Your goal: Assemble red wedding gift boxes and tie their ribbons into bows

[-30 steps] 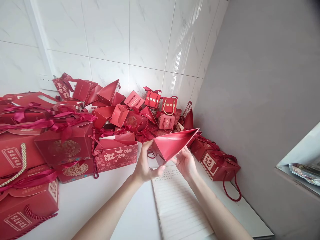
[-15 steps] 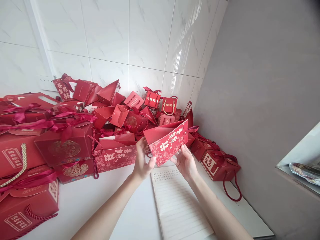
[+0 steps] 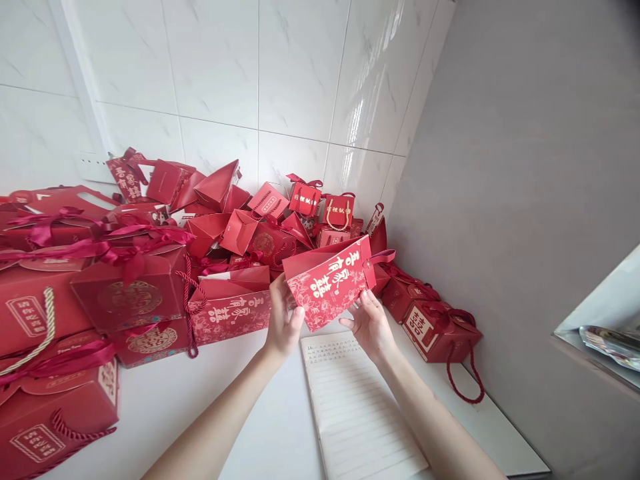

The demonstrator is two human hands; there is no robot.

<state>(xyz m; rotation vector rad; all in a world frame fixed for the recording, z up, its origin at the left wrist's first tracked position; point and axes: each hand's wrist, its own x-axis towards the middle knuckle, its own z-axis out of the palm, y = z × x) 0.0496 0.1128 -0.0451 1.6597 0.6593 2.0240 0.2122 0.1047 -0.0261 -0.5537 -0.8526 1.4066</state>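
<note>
A red paper gift box [image 3: 327,287] with gold characters and a flower print is held tilted above the table, its long side facing me. My left hand [image 3: 285,319] grips its lower left end, thumb on the front and fingers behind. At the lower right end, my right hand [image 3: 371,321] pinches the box near its ribbon tab [image 3: 383,257]. Beneath both hands lies an open lined notebook [image 3: 360,413] with handwriting on its top lines. A similar flower-printed box [image 3: 233,315] rests on the table just left of my left hand.
Stacked red boxes with ribbons [image 3: 135,287] crowd the left side. A heap of red boxes [image 3: 220,187] leans towards the tiled wall [image 3: 300,80]. Another box [image 3: 430,330] with a rope handle stands at the right, beside the grey wall [image 3: 510,167]. A ledge [image 3: 600,300] holds plastic-wrapped items.
The held box has turned slightly, so its printed front faces me more and less of its inside shows. It has shifted a little left, with my left hand.
</note>
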